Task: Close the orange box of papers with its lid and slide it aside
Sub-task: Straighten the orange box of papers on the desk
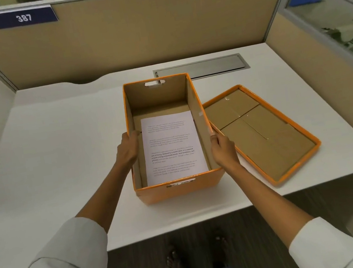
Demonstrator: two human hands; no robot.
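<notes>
An orange cardboard box [180, 189] stands open on the white desk, with printed white papers [171, 146] lying flat on its bottom. Its orange lid [262, 133] lies upside down on the desk, right beside the box on the right, brown inside facing up. My left hand [128, 150] grips the box's left wall, thumb over the rim. My right hand [223, 149] holds the box's right wall, between the box and the lid.
The white desk [57, 153] is bounded by tan partition walls at the back and right. A metal cable hatch [201, 69] sits flush in the desk behind the box. A sign reading 387 [23, 18] hangs on the back partition. The desk's front edge is just below the box.
</notes>
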